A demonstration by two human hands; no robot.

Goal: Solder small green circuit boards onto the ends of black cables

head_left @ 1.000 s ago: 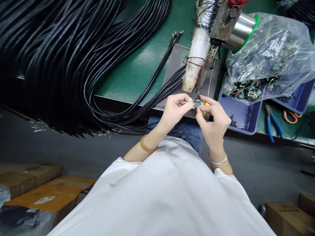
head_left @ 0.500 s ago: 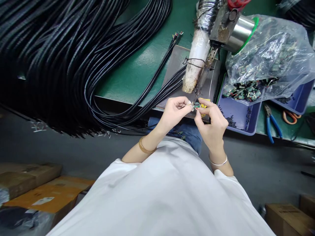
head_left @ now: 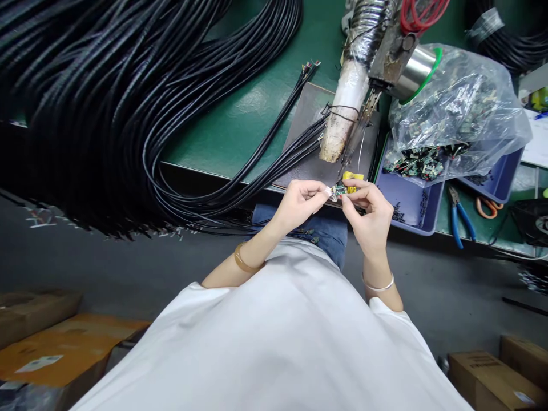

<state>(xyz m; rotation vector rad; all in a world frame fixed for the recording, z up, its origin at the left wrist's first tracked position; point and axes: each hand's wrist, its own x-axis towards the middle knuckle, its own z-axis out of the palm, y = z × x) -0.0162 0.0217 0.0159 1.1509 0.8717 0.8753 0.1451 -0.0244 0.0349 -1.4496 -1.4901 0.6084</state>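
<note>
My left hand is closed in a pinch on the end of a cable, with thin coloured wires showing at the fingertips. Facing it, my right hand pinches a small green circuit board between thumb and fingers. Wires and board meet in the small gap between both hands; whether they are joined is too small to tell. Just above the board is the thin tip of a soldering iron, fixed in a stand and pointing down. A yellow block lies right behind my right fingertips.
Black cables cover the left side of the green table. A white pipe hangs beside the iron, near a solder spool. To the right are a bag of circuit boards, a purple tray, blue-handled pliers and orange-handled scissors.
The view has shifted slightly, showing more of the table's right side. Both hands keep their pinch under the iron tip. The board looks slightly turned, and more of the yellow block shows.
</note>
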